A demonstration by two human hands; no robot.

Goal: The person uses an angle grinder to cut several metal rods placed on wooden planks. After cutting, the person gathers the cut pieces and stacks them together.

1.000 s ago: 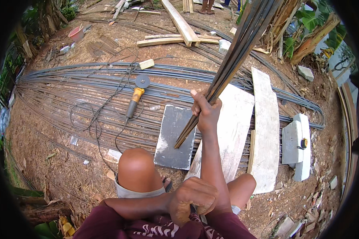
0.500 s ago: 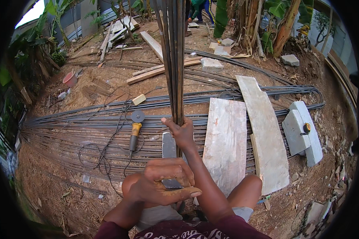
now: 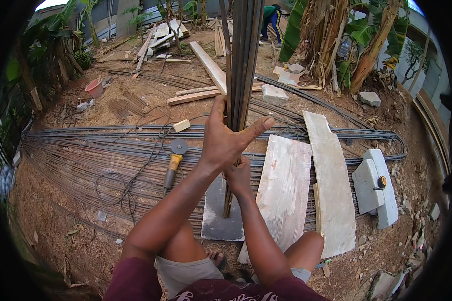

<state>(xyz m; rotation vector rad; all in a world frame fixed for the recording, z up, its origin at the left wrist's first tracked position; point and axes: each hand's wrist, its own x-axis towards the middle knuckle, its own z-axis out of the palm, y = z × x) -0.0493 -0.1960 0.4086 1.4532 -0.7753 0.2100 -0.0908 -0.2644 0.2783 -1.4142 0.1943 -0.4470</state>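
A bundle of long steel rods [image 3: 243,65] stands nearly upright before me, its lower end on a dark grey slab [image 3: 218,200]. Low on the bundle, my right hand [image 3: 239,176] is closed around the rods. Just above it, my left hand [image 3: 225,143] lies against the bundle with thumb and index finger spread wide; its other fingers are partly hidden. Many more rods [image 3: 85,150] lie across the ground beneath, some bent into a loop at the right. An angle grinder [image 3: 174,165] with a yellow body rests on them, left of my hands.
Two pale boards [image 3: 281,185] [image 3: 331,185] lie to the right. Beyond them are white blocks [image 3: 374,188] with a yellow tape measure [image 3: 382,182]. A black cable [image 3: 128,185] curls by the grinder. Timber [image 3: 208,65], a pink bucket [image 3: 94,88] and another person [image 3: 273,22] are farther back.
My left hand has risen from low in front of me to the rods, its curled fingers now spread. The bundle has shifted slightly right, its lower end now showing on the slab.
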